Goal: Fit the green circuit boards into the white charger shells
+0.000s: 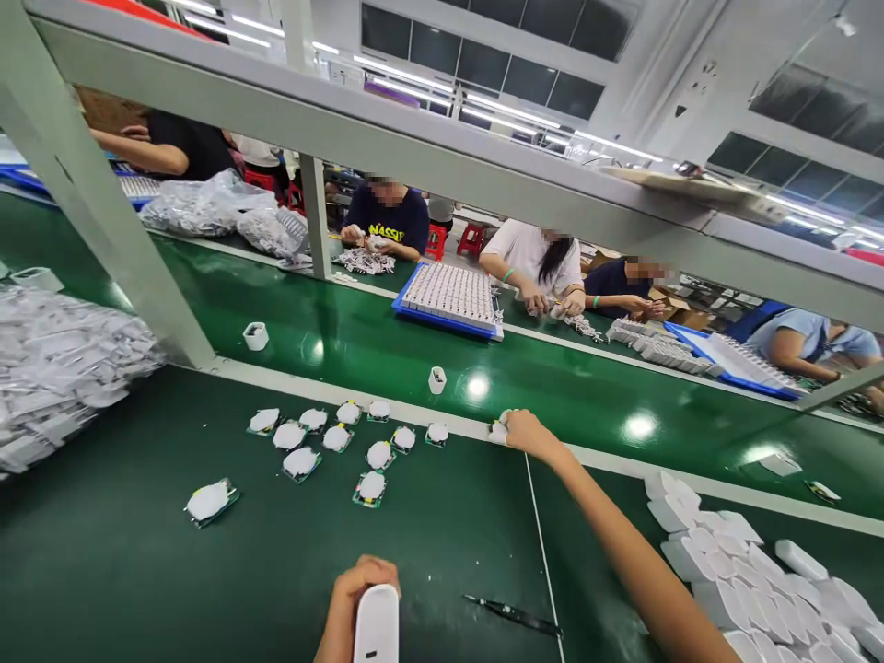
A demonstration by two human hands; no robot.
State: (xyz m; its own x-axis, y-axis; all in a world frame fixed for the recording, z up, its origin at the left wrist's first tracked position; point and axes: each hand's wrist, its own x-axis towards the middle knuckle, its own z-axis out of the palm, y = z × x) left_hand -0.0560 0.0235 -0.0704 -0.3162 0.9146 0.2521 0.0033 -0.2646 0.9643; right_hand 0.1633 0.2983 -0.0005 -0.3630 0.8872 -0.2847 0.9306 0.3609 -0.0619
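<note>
left hand (349, 603): wrapped shut round a white casing (377, 624), which it holds upright well short of the white rail (387, 405), probably to keep it ready close to the body.
right hand (526, 431): arm stretched out, fingers bunched on a small white part (498, 429) right at the rail.
circuit boards (336, 438): spread singly just short of the rail, apparently so each can be picked up alone.
tweezers (515, 615): lying loose, well short of the rail, near the casing.
</note>
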